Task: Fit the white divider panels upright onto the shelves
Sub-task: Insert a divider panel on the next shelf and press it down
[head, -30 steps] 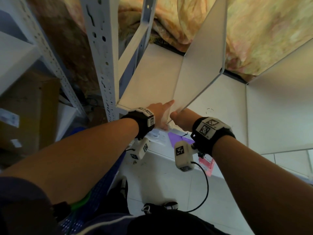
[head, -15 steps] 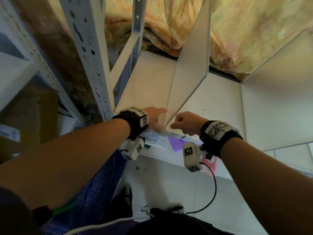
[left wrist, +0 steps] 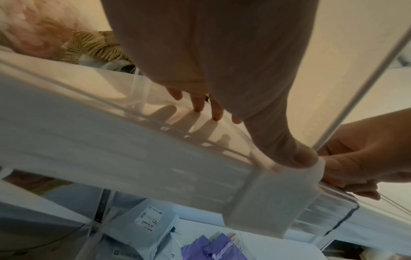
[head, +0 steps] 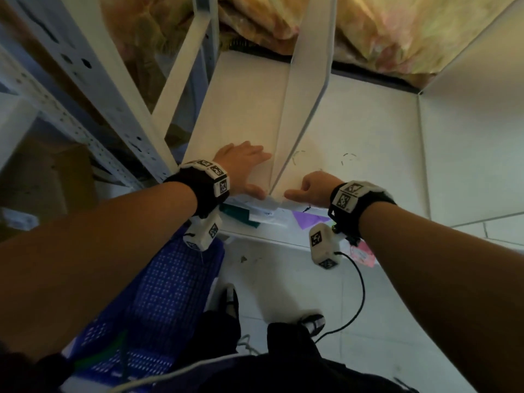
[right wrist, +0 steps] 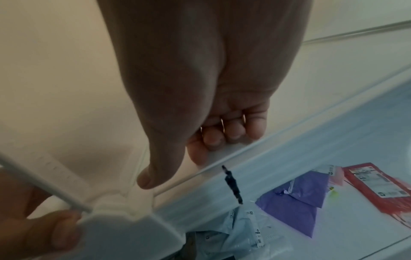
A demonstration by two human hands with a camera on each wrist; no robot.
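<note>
A white divider panel (head: 300, 109) stands upright on the white shelf (head: 368, 137), running from the front lip to the back. Its white foot clip (left wrist: 266, 198) hooks over the shelf's front lip. My left hand (head: 241, 165) lies flat on the shelf just left of the panel, fingers straight, and its thumb (left wrist: 295, 158) presses on top of the clip. My right hand (head: 309, 188) is on the panel's right side, fingers curled into the palm and holding nothing, its thumb (right wrist: 144, 179) stretched toward the clip (right wrist: 124, 221). A second white divider (head: 467, 123) stands upright farther right.
A perforated metal post (head: 113, 95) rises at the shelf's left end. Patterned cloth (head: 397, 32) hangs behind the shelf. A lower shelf holds purple (right wrist: 295, 211) and red (right wrist: 378, 184) packets. A blue perforated crate (head: 170, 293) sits by my legs, and a cardboard box (head: 42, 180) at the left.
The right hand has let go of the panel's lower front corner and now only points its thumb at the clip. The left hand has spread flat on the shelf. The panel stands straighter.
</note>
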